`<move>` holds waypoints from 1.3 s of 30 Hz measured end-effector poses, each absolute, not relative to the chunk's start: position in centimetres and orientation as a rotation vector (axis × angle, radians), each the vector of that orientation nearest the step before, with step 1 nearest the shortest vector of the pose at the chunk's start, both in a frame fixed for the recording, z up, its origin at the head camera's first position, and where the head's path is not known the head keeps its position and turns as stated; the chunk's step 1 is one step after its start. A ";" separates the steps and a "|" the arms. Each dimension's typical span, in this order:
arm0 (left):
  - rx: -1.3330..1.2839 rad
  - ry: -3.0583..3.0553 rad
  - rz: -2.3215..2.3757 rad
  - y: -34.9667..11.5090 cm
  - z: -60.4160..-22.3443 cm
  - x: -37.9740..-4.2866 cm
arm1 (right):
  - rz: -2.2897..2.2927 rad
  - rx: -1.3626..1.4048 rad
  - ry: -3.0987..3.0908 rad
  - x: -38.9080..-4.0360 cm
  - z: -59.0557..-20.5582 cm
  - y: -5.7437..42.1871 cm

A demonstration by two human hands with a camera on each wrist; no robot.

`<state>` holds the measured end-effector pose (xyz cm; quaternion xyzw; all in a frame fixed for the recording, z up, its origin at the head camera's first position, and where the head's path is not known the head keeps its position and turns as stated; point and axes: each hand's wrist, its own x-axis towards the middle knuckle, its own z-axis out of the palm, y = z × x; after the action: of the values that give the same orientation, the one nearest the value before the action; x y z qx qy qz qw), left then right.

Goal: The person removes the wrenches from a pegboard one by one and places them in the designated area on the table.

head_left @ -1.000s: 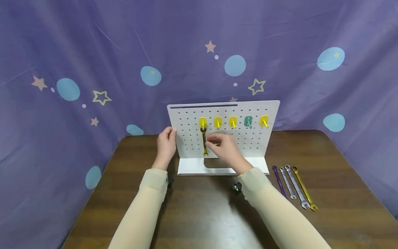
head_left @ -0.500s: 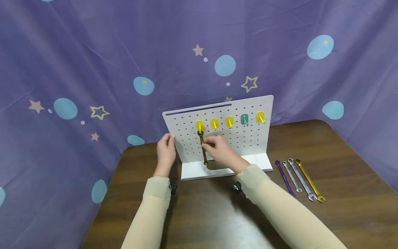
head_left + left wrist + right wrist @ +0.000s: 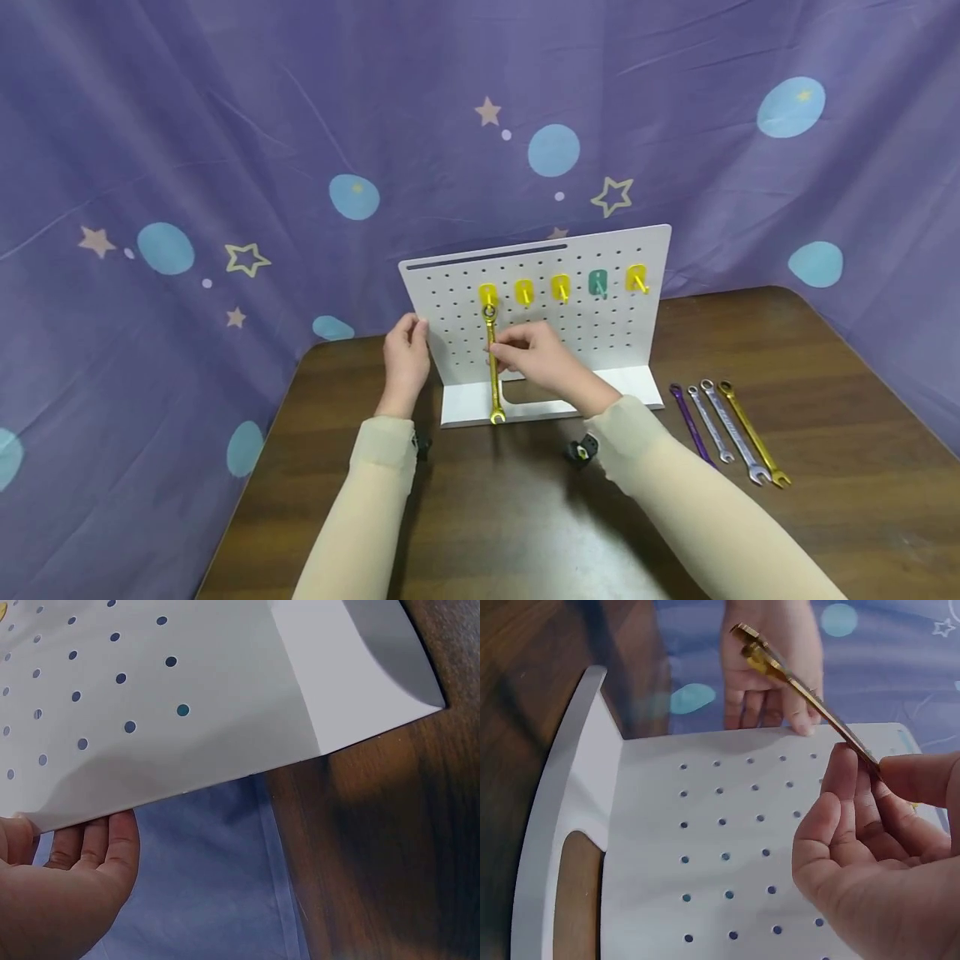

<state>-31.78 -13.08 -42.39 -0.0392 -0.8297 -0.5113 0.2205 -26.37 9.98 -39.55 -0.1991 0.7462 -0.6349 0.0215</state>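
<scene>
A white pegboard (image 3: 457, 333) stands on its L-shaped base, with a row of hooks across it. My left hand (image 3: 406, 354) grips its left edge, thumb in front and fingers behind, as the left wrist view shows. Between the thumb and fingertips of my right hand (image 3: 542, 358) is a gold combination wrench (image 3: 494, 383), pinched along its shaft. Its ring end is up at the leftmost yellow hook (image 3: 488, 293); I cannot tell whether the peg passes through the ring. The wrench's open end tilts down and out, away from the board, as the right wrist view also shows.
Right of the board, several wrenches lie side by side on the wooden table (image 3: 495, 517): a purple one (image 3: 692, 423), two silver ones, and a gold one (image 3: 752, 433). More yellow hooks and a green hook (image 3: 597, 283) line the board. A purple curtain hangs behind.
The wrench's lower end has swung out from the board towards me, its ring end staying by the leftmost hook. My left hand keeps its grip. The head view has tilted slightly.
</scene>
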 end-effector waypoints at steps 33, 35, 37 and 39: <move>-0.111 -2.305 -1.400 -13.3 -42.4 -31.9 | -1.721 -0.412 2.682 -21.0 -42.0 20.0; -0.108 -2.302 -1.405 -13.3 -42.4 -31.9 | -1.722 -0.399 2.688 -20.6 -42.2 20.9; -0.103 -2.304 -1.411 -13.3 -42.5 -32.0 | -1.711 -0.382 2.700 -20.2 -42.3 21.8; -0.098 -2.307 -1.421 -13.1 -42.5 -32.1 | -1.693 -0.368 2.716 -19.9 -42.2 22.7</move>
<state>-32.06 -13.09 -42.47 -0.0353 -0.8311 -0.5122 0.2135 -19.89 22.71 -42.21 -0.1142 0.8425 -0.5250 -0.0399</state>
